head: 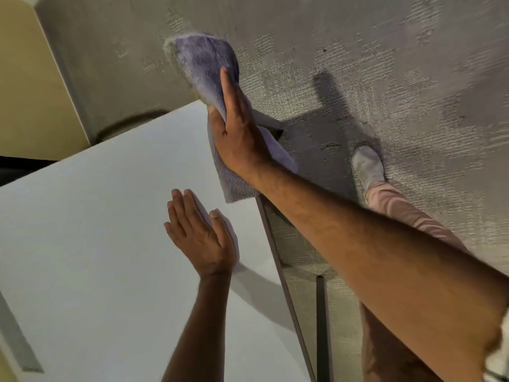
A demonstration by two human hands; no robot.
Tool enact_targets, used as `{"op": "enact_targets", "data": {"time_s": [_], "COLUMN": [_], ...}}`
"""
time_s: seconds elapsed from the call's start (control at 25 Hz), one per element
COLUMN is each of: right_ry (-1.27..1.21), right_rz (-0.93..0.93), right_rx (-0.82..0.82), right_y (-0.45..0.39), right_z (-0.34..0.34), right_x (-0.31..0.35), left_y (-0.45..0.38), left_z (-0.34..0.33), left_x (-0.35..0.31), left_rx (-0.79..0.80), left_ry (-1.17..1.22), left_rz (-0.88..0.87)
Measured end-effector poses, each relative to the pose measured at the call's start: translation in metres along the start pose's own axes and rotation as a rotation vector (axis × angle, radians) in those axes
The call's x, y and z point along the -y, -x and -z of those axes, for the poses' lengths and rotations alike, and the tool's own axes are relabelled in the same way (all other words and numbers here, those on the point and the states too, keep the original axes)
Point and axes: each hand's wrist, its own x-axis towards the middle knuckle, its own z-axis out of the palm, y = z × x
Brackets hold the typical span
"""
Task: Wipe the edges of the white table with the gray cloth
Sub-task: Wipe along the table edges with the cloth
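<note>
The white table [104,216] fills the lower left, with its far right corner near the middle of the view. My right hand [237,130] presses the gray cloth [203,64] against the table's right edge close to that corner. The cloth folds over the edge; one end sticks up past my fingertips and the other hangs below my wrist. My left hand [201,232] lies flat on the tabletop, fingers together, a short way in from the same edge, holding nothing.
Gray carpet [385,64] covers the floor to the right and beyond the table. My leg and white shoe [367,166] stand beside the table's right edge. A dark table leg [321,326] shows below the edge. A pale wall [30,78] rises at the upper left.
</note>
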Motion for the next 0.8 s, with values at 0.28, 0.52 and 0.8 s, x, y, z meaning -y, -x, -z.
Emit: {"op": "enact_targets", "data": {"time_s": [0.28,0.52,0.8], "right_ry": [0.06,0.353,0.402], "right_rz": [-0.05,-0.132,-0.061], "right_rx": [0.042,0.042,-0.089], "right_y": [0.151,0.32,0.27], "right_z": [0.026,0.039,0.03], "right_x": [-0.012,-0.039,-0.026], "left_y": [0.0,0.0,-0.001], "left_z": [-0.001,0.003,0.0], "left_x": [0.003,-0.002,0.004], "left_rx": [0.01,0.014,0.01], "left_ry": [0.01,0.019,0.012], "left_rz": [-0.002,-0.004,-0.006]}}
